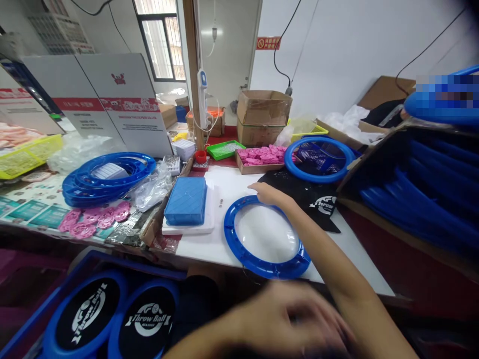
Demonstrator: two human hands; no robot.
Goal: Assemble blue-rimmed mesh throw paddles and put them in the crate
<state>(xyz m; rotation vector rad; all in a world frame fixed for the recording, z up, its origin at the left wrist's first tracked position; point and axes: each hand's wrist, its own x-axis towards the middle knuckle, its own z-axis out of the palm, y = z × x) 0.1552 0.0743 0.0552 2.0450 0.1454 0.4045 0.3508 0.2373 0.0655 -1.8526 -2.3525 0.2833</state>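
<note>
Two hands are seen over a white table (348,244): the left hand (284,321), low and near the camera, is blurred by motion below the table's front edge, so whether it is spread or closed cannot be told. The right hand (267,193) is stretched forward on a straight arm, its fingers laid flat on the far rim of a blue ring (239,244), nothing pinched. The ring is laid flat with its near rim overhanging the table's front edge, a blue block (186,201) lies just left of it, black cloth (318,199) is touched on the right, and bare tabletop is left beyond.

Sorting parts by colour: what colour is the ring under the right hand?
Blue. The ring lies on the white table; the head view shows it clearly.
</note>
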